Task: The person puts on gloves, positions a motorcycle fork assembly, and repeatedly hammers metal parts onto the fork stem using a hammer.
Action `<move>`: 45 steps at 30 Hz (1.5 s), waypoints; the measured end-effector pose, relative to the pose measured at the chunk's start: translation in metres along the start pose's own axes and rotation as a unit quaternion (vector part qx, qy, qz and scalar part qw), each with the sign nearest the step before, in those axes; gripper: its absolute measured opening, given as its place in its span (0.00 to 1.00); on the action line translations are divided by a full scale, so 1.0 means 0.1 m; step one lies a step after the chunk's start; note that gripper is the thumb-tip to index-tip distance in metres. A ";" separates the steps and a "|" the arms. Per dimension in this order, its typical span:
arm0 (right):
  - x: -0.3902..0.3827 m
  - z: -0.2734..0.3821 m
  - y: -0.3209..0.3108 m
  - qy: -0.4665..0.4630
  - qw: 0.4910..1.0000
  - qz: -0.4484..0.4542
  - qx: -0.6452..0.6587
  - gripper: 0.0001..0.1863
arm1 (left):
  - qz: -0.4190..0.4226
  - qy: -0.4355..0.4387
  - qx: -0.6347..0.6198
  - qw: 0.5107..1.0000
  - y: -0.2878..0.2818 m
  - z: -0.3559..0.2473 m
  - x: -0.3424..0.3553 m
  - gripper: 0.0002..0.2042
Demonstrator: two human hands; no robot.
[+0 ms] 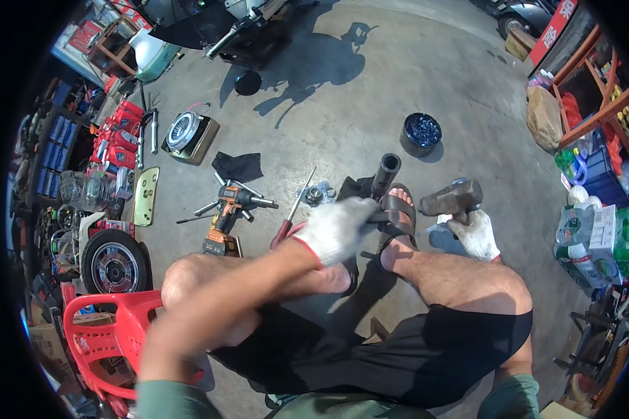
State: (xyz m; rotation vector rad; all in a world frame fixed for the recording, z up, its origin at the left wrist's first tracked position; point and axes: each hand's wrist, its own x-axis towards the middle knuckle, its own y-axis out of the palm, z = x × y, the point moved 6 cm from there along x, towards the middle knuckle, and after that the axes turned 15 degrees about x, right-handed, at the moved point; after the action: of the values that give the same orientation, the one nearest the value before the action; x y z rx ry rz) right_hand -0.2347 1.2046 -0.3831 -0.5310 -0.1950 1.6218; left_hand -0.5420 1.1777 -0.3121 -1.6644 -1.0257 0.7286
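Observation:
My left hand (339, 227), in a white knit glove, reaches in front of my feet with its fingers closed. A short dark piece (379, 218) sticks out at its fingertips; blur hides what it is. Just beyond rises a dark metal tube (386, 173) with an open round end, its lower part hidden by the glove. At my right foot, my right hand (476, 234), also gloved, grips a hammer (453, 198) close below its heavy, worn steel head. A screwdriver (284, 230) with a red handle lies left of my left hand, near small metal parts (319, 194).
An orange-black cordless impact driver (227, 213) lies among sockets on the concrete floor. Ahead stands a tin of dark grease (422, 134). Left are a black cloth (237, 166), a boxed round part (186, 133), a wheel (115, 263) and a red plastic chair (119, 335). Bottles (580, 241) stand right.

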 end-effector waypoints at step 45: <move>-0.15 0.05 0.13 -0.170 0.984 0.047 -0.010 0.21 | -0.206 -0.283 -0.167 0.922 1.73 -0.19 0.29 0.12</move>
State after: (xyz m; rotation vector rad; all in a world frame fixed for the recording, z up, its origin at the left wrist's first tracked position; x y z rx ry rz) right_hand -0.2476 1.1892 -0.3809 -0.2781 -0.4450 1.7984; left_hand -0.4638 1.1726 -0.4703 -1.4583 -1.9370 0.7966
